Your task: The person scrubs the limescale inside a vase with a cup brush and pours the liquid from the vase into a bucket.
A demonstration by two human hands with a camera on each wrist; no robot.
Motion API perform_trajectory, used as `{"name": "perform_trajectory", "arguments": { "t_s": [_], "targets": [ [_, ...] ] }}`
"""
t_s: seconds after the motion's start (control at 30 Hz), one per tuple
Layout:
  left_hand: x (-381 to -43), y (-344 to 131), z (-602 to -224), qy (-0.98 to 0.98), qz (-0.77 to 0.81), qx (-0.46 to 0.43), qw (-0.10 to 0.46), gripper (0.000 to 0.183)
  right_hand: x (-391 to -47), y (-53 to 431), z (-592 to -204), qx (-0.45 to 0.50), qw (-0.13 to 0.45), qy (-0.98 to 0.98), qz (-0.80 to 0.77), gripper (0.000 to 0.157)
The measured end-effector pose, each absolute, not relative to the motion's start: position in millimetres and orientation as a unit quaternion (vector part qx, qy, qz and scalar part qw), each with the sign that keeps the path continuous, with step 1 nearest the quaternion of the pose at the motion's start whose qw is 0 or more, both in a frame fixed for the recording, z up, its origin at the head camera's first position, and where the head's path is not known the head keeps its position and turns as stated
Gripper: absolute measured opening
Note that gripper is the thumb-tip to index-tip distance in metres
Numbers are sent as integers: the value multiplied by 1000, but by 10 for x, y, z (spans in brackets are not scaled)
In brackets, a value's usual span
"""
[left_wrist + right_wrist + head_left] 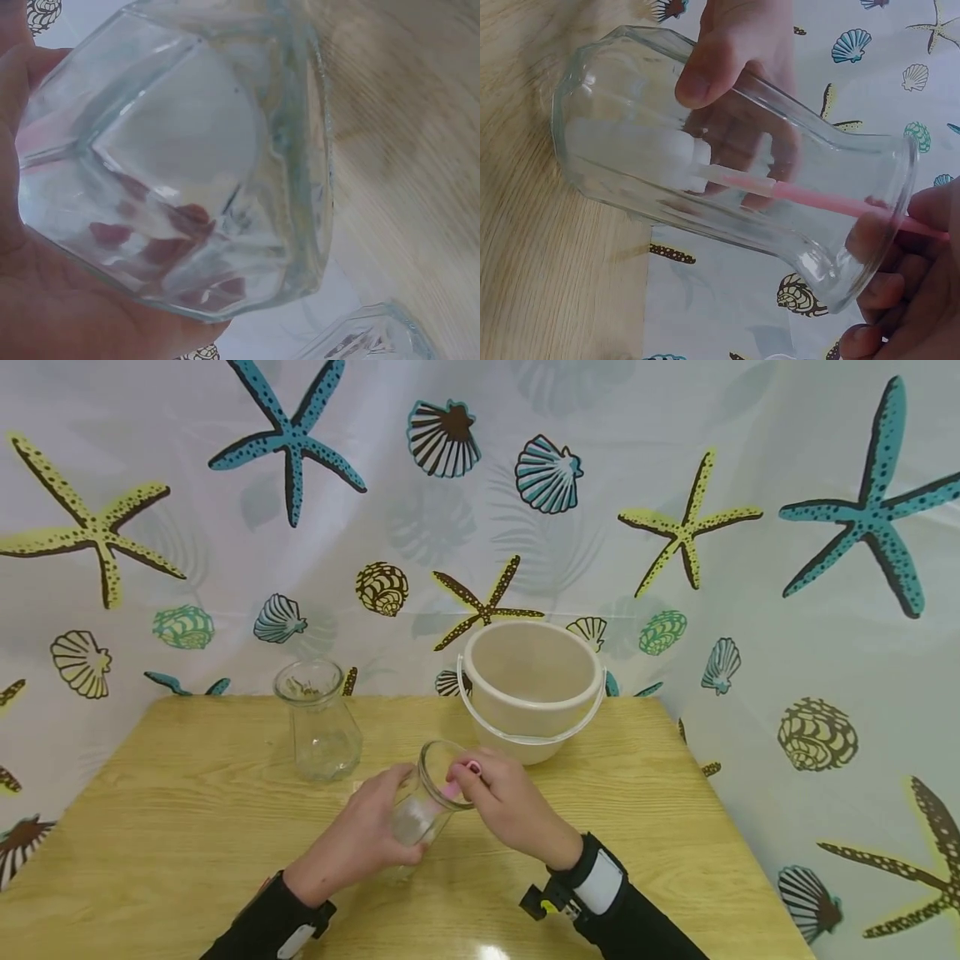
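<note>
My left hand [371,831] grips a clear glass vase [165,135] around its body and holds it tilted, its mouth toward my right hand. Faceted glass walls and a flared rim show in the right wrist view. Inside the vase lies a bottle brush [817,199] with a pink handle and a white sponge head [630,154], which reaches down near the base. My right hand [510,802] pinches the handle's end at the vase mouth. A second glass vase [326,739] stands upright behind my left hand.
A cream bucket [532,718] with a white handle stands at the back of the wooden table [630,827], just beyond my right hand. A white curtain [480,527] printed with starfish and shells hangs behind and to the sides of the table.
</note>
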State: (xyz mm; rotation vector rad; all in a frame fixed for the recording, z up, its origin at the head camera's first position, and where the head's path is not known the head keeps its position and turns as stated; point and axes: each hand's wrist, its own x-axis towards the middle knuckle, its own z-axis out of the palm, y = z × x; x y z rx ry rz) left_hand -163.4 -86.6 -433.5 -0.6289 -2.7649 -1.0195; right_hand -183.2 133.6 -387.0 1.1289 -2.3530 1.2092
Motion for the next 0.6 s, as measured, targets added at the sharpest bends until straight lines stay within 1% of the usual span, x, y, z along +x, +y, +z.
{"name": "perform_trajectory", "arguments": {
  "t_s": [0.1,0.23,0.37,0.5,0.6],
  "targets": [
    [-1638,-845,-4323,-920,-327,-208,63,92,-1820,1364,-3856,389,121,-803,435,25],
    [-1637,-839,-4322,-922,-317,-211,67,94,-1805,1374,-3859,377,93,-789,477,23],
    [-1639,-832,-4317,-923,-319,-208,59,96,-1795,1379,-3863,358,66,-779,511,21],
    [-1640,-838,-4318,-923,-321,-206,56,96,-1771,1376,-3820,349,56,-773,526,21],
    [-1645,-847,-4329,-922,-318,-211,63,95,-1713,1376,-3704,338,54,-766,544,22]
  ]
}}
